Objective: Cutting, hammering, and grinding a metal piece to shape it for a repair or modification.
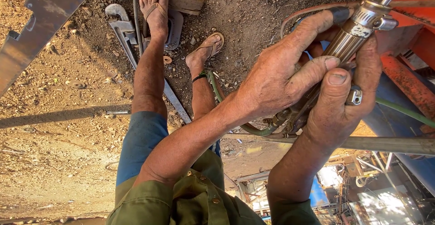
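Step in hand: a torch (349,39) is gripped by both hands at the right of the frame; judged from the grip, its body or valves are being adjusted or steadied.
Next move: fine finger work on the small fittings near the torch's lower end would be called for, with the hoses kept free of kinks; this is a judgement only.
Left hand (281,73): closed around the torch from the left, fingers curled over the metal barrel, index finger stretched up along it toward the upper right.
Right hand (344,102): wrapped around the torch from below and behind, thumb pressed across the front, just beside the left hand's fingers; a ring (354,97) is worn on one finger.
Torch: held tilted, its shiny tube running to the upper right corner, its darker valve end hidden in the palms at centre right.
Hoses: a green hose (403,112) is seen leaving to the right edge, and another (215,87) curving down past the ankle; a reddish one (308,11) loops above the left hand.
Surroundings: orange-red steel (408,78) lies behind the hands at right; a rod (385,143) crosses beneath the wrists.
Ground: dirt (59,116), with a pipe wrench (120,23) at upper left, beside the sandalled feet (156,7).
Clothing: blue shorts (140,139) and an olive shirt (190,198) are seen at bottom centre.
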